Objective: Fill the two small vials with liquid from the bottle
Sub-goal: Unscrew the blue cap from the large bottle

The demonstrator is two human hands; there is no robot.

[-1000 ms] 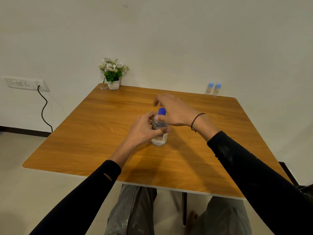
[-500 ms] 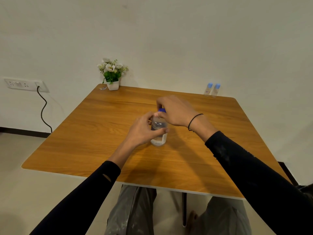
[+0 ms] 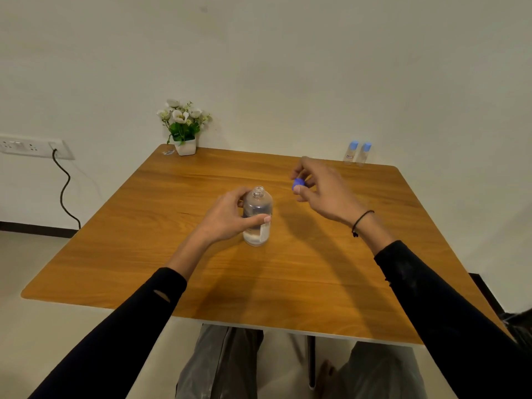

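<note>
Bottle [image 3: 257,217] first: we see it standing upright near the middle of the wooden table [image 3: 144,254], clear, its neck uncovered, with some clear liquid in it. A white label runs down its right side, but we cannot read any writing on it. Our left hand [image 3: 230,217] grips the bottle from the 9 o'clock side, the fingers wrapped round the back and the thumb lying across the front just above the label. Our right hand [image 3: 322,191] hangs above the table at about 2 o'clock from the bottle, clear of it, and pinches the blue cap [image 3: 298,184] between thumb and fingertips; a thin black band [image 3: 361,221] sits on that wrist. Both forearms are in black sleeves. The two small vials [image 3: 357,152] stand side by side at the far edge of the table, at roughly 1 o'clock from the bottle and well apart from it, both with pale blue caps on. The left one carries a small label with a reddish mark, too small for us to read. At the far left corner, around 11 o'clock, a white pot of white flowers [image 3: 184,128] stands against the wall, with a small clear scrap [image 3: 168,152] lying just beside it. On the wall to the left we see a white socket strip [image 3: 28,145] with a black cord [image 3: 64,191] trailing down toward the floor.
</note>
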